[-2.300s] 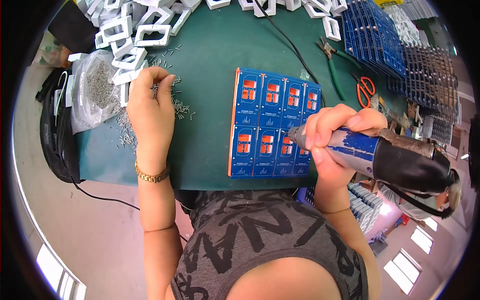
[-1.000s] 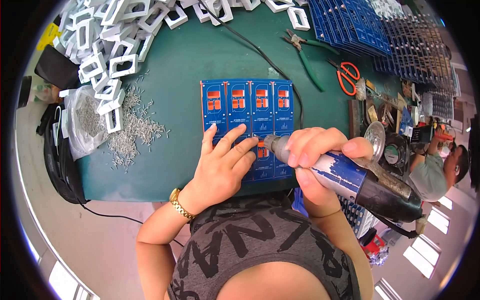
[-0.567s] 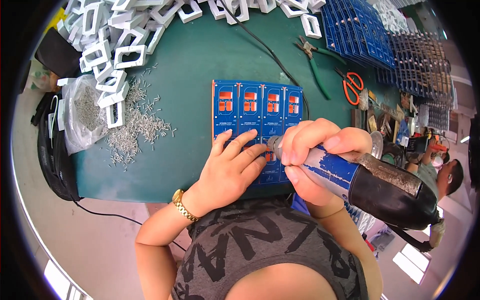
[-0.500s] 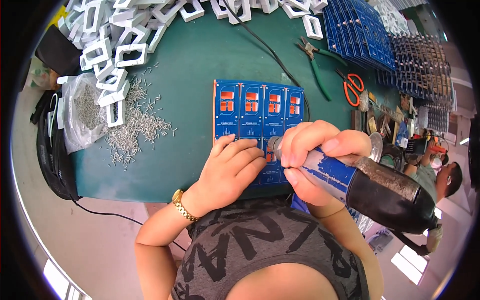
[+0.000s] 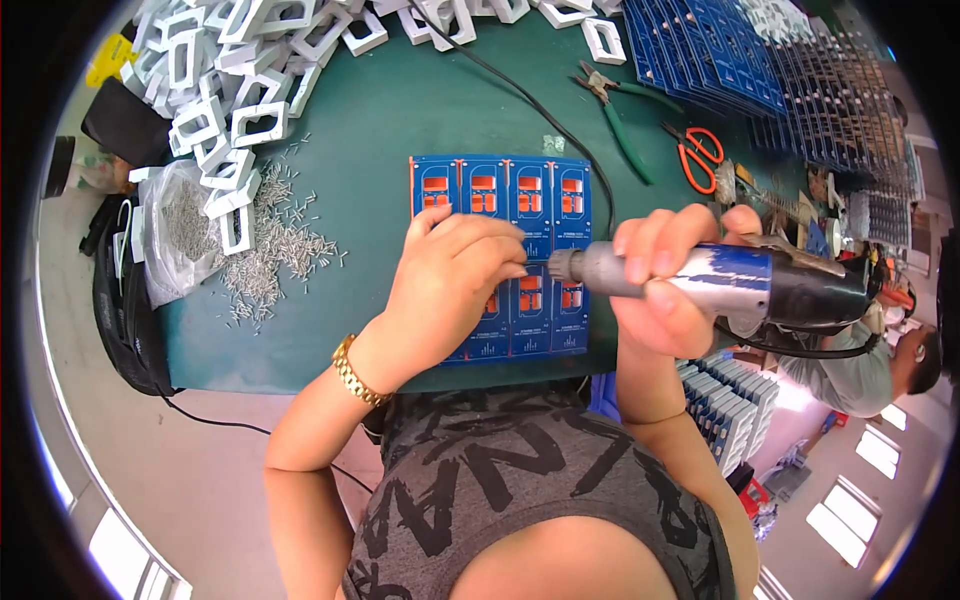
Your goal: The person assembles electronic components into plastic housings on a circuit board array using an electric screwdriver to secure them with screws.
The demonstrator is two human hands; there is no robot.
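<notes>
A blue panel of joined circuit boards point(image 5: 540, 335) with orange-red cutouts lies at the table's front. Over its left part reaches my left hand point(image 5: 450, 270), back up and fingers curled together, the little finger apart. Its fingertips are close to the screwdriver's nose; anything pinched beneath them is hidden. My right hand point(image 5: 665, 285) wraps round a power screwdriver point(image 5: 735, 280), silver and worn blue with a black rear end. The tool is held almost level, its nose pointing left above the middle of the panel. Whether the bit touches the panel is hidden.
Loose screws point(image 5: 265, 265) lie left, beside a clear bag point(image 5: 180, 235) of more. White plastic frames point(image 5: 260, 123) are heaped far left. Green-handled pliers point(image 5: 625, 130) and orange-handled scissors point(image 5: 697, 160) lie right, near stacked blue boards point(image 5: 700, 60). A black cable point(image 5: 500, 75) crosses the table.
The screwdriver has swung from a slant to nearly level, with its rear end raised in the picture. My left hand has moved farther up over the panel and its fingers have drawn in.
</notes>
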